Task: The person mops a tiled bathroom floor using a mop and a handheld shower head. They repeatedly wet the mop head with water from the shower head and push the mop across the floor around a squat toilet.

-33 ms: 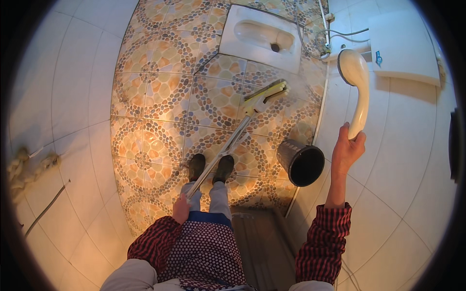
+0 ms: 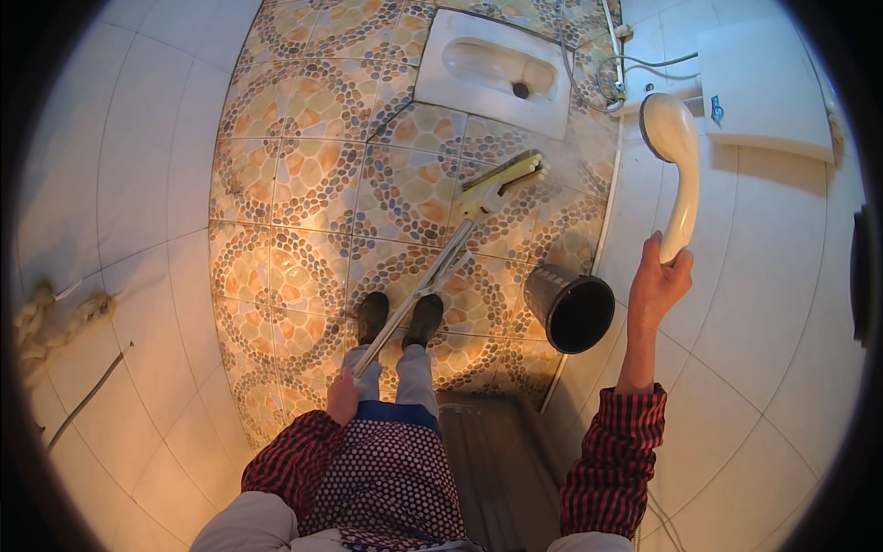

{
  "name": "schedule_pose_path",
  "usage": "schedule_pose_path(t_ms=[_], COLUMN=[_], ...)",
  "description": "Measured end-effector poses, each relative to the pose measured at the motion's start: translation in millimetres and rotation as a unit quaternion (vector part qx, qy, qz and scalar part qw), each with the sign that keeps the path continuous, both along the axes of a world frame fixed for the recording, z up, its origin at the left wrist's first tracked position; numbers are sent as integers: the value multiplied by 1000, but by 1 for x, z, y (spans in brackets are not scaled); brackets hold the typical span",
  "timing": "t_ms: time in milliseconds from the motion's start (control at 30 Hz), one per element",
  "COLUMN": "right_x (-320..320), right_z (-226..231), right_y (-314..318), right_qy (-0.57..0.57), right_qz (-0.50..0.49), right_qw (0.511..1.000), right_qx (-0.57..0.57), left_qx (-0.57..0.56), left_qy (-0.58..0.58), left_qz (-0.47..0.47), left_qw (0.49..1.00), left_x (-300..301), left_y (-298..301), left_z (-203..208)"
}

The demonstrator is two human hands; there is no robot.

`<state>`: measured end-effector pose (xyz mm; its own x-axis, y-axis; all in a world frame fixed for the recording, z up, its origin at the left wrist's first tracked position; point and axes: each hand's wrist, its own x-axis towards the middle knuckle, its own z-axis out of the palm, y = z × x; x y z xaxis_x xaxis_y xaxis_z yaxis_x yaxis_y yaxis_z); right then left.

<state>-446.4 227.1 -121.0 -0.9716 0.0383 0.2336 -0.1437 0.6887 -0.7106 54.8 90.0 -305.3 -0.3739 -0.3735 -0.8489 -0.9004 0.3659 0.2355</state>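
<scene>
My right hand (image 2: 659,287) is raised in front of the tiled wall, closed round the handle end of a cream shower head (image 2: 682,170). Its grey-rimmed face points left, and no water can be made out. Low at my waist, my left hand (image 2: 344,397) grips the upper end of a sponge mop (image 2: 451,251). The silver pole slants up and right across my shoes. Down on the patterned floor (image 2: 308,175) rests the mop's yellow-green head, below the white squat toilet (image 2: 492,118).
A black bin (image 2: 581,316) stands by the right wall, right of the mop. Near my legs lies a dark brown panel-like object (image 2: 506,460). A white cabinet-like box (image 2: 768,87) and thin hoses (image 2: 598,83) are at the upper right. Tiled walls flank the narrow floor.
</scene>
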Motion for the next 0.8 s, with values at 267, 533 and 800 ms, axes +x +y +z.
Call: schedule_pose_path(t_ms=[267,533,800], right_x=[-1,-1,5], right_z=[-2,7,6], right_y=[4,-7,-3], right_qy=[1,44,-17], right_qz=[9,11,10], right_qw=[1000,999,1000], right_qx=[9,1,-7], left_qx=[-16,-4,-10], left_qy=[-8,-16,-23], left_qz=[-7,-7,-27], left_qw=[1000,1000,999], left_x=[1,-1,2], left_y=[1,1,2], left_z=[-2,-1,-4])
